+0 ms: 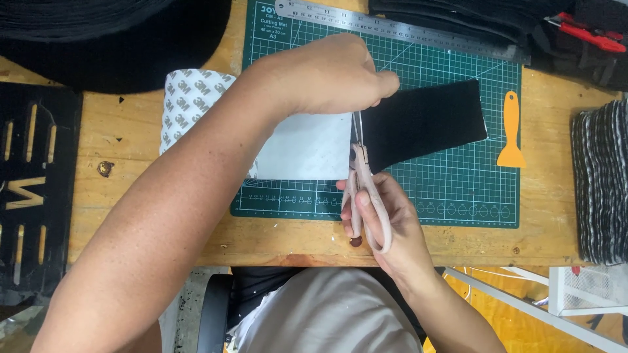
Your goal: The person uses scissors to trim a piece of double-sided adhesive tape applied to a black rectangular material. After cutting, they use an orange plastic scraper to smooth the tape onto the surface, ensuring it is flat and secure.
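Observation:
My right hand [383, 219] grips pale pink scissors [364, 189], whose blades point away from me and sit in the seam between a white adhesive sheet [307, 147] and a black fabric piece [425, 121]. My left hand [327, 75] reaches across from the left and pinches the material at the top of the cut line, near the blade tips. Both pieces lie on a green cutting mat [451, 196]. The white sheet unrolls from a printed backing roll [186, 104] at the left.
A steel ruler [405, 29] lies along the mat's far edge. An orange scraper [511, 131] rests at the mat's right. A stack of dark fabric pieces [602, 183] stands at right, black material [111, 39] at far left, red-handled tool [585, 31] top right.

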